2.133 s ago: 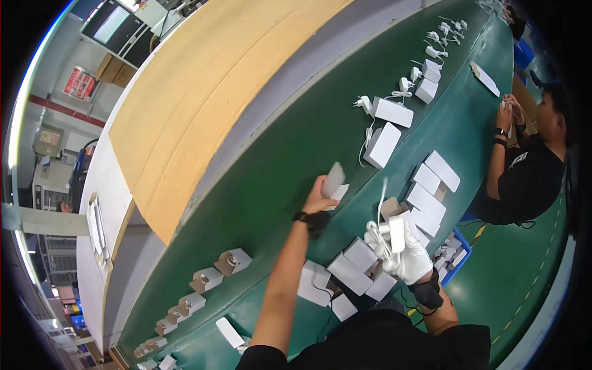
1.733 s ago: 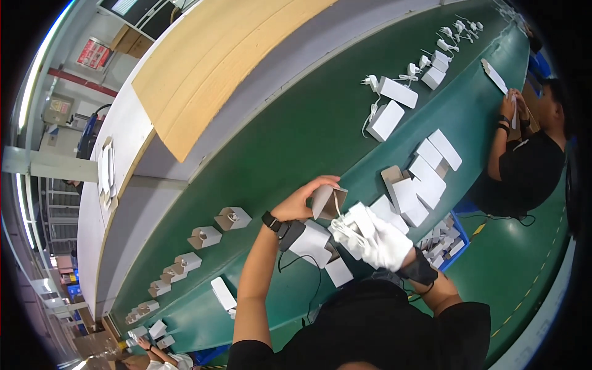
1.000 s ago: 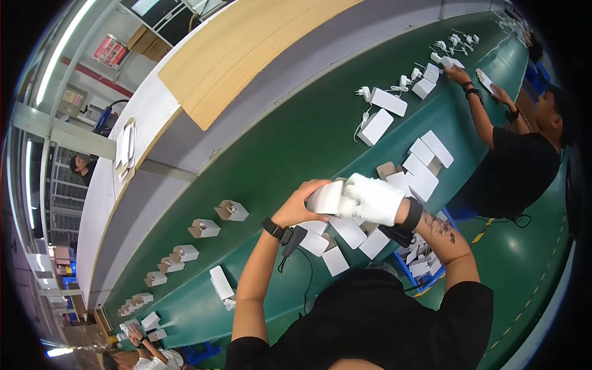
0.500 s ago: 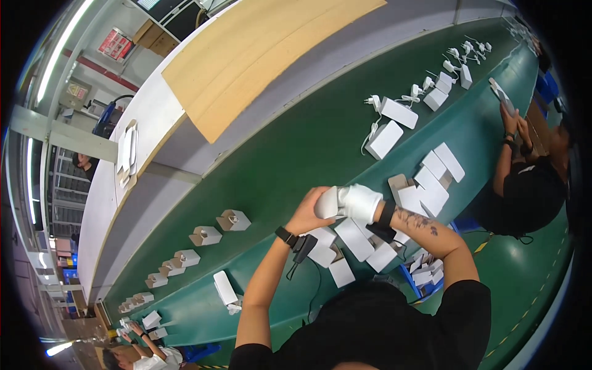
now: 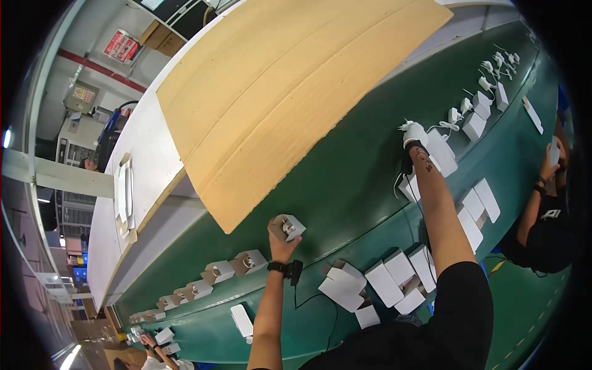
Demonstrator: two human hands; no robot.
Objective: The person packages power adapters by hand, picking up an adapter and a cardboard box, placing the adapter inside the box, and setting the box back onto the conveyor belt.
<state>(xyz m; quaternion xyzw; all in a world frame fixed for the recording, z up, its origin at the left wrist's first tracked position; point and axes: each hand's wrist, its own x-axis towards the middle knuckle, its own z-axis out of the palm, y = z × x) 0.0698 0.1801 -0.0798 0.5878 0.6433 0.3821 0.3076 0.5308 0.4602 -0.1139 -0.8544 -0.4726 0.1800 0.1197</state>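
Note:
My left hand [image 5: 280,239] grips a small open-topped white box [image 5: 295,229] by its side, on the green table. Something white shows inside the box, too small to make out fully. My right hand [image 5: 415,133], in a white glove, is stretched far to the right. Its fingers close round a white plug charger [image 5: 404,126], whose prong end pokes out beyond them. Just beside that hand lies a closed white box [image 5: 441,153]. To the left of my left hand, several open white boxes [image 5: 248,262] stand in a row, with white items inside.
More white boxes [image 5: 383,285] lie in front of me. Further chargers with cables [image 5: 485,82] line the far right. A tan board [image 5: 296,92] overhangs the table's back. At the right a person [image 5: 536,216] holds a pale flat item; another person's hands [image 5: 148,340] work far left.
My hands, formerly together on a white box, have parted. The left has set off leftward with an open box; the gloved right has reached out to the charger. The view has shifted.

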